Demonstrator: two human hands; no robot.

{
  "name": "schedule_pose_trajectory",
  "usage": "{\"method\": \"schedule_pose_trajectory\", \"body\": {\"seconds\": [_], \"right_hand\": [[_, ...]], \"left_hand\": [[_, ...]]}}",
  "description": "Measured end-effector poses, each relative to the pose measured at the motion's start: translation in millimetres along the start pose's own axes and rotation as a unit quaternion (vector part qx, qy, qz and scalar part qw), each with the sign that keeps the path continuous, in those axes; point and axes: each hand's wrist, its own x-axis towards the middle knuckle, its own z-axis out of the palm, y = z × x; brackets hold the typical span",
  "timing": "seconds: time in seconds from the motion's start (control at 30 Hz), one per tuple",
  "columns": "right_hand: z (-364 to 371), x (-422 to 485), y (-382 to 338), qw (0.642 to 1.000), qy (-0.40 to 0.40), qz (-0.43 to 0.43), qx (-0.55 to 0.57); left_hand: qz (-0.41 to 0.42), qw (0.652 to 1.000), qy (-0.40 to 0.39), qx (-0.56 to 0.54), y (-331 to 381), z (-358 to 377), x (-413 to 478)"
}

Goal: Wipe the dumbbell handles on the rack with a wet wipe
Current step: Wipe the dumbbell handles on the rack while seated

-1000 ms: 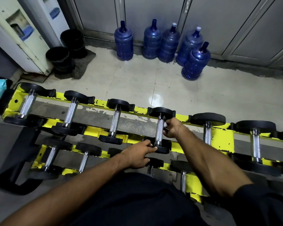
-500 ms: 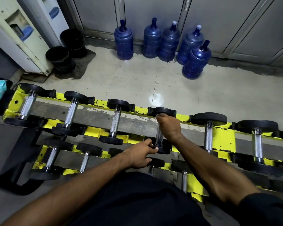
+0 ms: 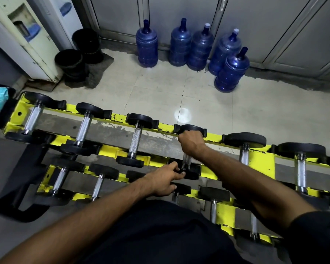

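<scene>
Right grip (image 3: 191,142) wraps the far end of the dumbbell handle (image 3: 186,161); left grip (image 3: 164,182) clasps the near weight head (image 3: 194,173).

**Site: gym, free-weights corner**

Tiered yellow rack (image 3: 263,161), paint chipped. A black-headed dumbbell (image 3: 135,141) with a steel handle sits in each cradle in view. Pale tiled floor (image 3: 198,100). Five blue water jugs (image 3: 146,46) stand against grey metal panels (image 3: 179,8). White water dispenser (image 3: 27,35) and stacked black buckets (image 3: 71,61) far left.
</scene>
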Motion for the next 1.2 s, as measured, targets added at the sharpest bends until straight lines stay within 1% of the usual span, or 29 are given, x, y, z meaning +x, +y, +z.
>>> {"method": "schedule_pose_trajectory", "body": {"seconds": [0.03,0.13,0.17,0.2,0.23,0.27,0.3,0.37,0.4,0.43,0.5,0.6,0.63,0.7,0.73,0.77,0.8,0.83,0.87,0.9,0.97,1.0,1.03,1.07,1.1,1.13,1.2], "right_hand": [[0,-1,-1,1.0,-0.001,-0.011,-0.006],[8,-15,-7,0.996,-0.012,-0.092,0.008],[16,-20,-6,0.994,-0.01,-0.108,0.031],[24,-25,-1,0.992,0.001,-0.105,0.073],[34,-28,5,0.988,0.022,-0.079,0.134],[43,-31,10,0.975,0.056,-0.032,0.212],[51,-36,13,0.947,0.102,0.025,0.304],[63,-48,9,0.854,0.187,0.143,0.465],[66,-55,3,0.809,0.202,0.193,0.518],[70,-60,-4,0.771,0.198,0.234,0.558],[83,-66,-14,0.695,0.164,0.3,0.633],[90,-49,-6,0.55,0.122,0.398,0.724],[86,-38,0,0.5,0.117,0.417,0.75],[73,-20,11,0.401,0.12,0.417,0.807],[67,-14,15,0.364,0.121,0.408,0.829],[64,-11,20,0.343,0.113,0.393,0.846],[65,-12,24,0.34,0.095,0.372,0.859],[67,-19,27,0.351,0.067,0.346,0.867],[72,-27,29,0.378,0.035,0.32,0.868],[77,-36,29,0.416,0.005,0.301,0.858],[84,-52,28,0.496,-0.039,0.294,0.816],[86,-57,25,0.528,-0.051,0.295,0.794],[87,-58,23,0.546,-0.052,0.299,0.781],[86,-57,21,0.549,-0.042,0.305,0.777],[84,-52,19,0.54,-0.021,0.317,0.779],[82,-45,20,0.518,0.006,0.333,0.788],[73,-29,21,0.451,0.052,0.355,0.817]], "left_hand": [[0.001,1.0,0.001,-0.001,0,-1,0],[-0.003,1.0,0.002,-0.011,-1,-1,1],[-0.002,1.0,0.001,-0.016,-1,-2,1],[-0.002,1.0,0.0,-0.02,-1,-2,1],[-0.003,1.0,-0.001,-0.02,-1,-3,1],[-0.005,1.0,-0.003,-0.019,-1,-3,1],[-0.007,1.0,-0.003,-0.019,-2,-3,1],[-0.008,1.0,0.002,-0.016,-1,-3,2],[-0.007,1.0,0.003,-0.017,-1,-3,2],[-0.007,1.0,0.003,-0.019,-1,-3,1],[-0.005,1.0,0.004,-0.024,-2,-3,2],[-0.004,0.999,0.014,-0.037,-3,-3,3],[-0.003,0.999,0.016,-0.039,-3,-2,3],[-0.003,0.999,0.018,-0.039,-3,-1,4],[-0.004,0.999,0.018,-0.038,-3,0,3],[-0.005,0.999,0.018,-0.038,-3,1,3],[-0.006,0.999,0.018,-0.039,-4,1,3],[-0.008,0.999,0.018,-0.041,-5,2,3],[-0.01,0.999,0.018,-0.044,-5,1,3],[-0.009,0.999,0.019,-0.047,-5,0,4],[-0.002,0.998,0.024,-0.05,-5,-2,5],[-0.001,0.998,0.026,-0.05,-5,-3,7],[0.0,0.998,0.027,-0.05,-5,-4,8],[-0.001,0.998,0.028,-0.049,-5,-4,8],[-0.002,0.998,0.029,-0.048,-5,-4,9],[-0.002,0.998,0.03,-0.046,-4,-4,9],[-0.002,0.999,0.028,-0.041,-4,-3,9]]}}
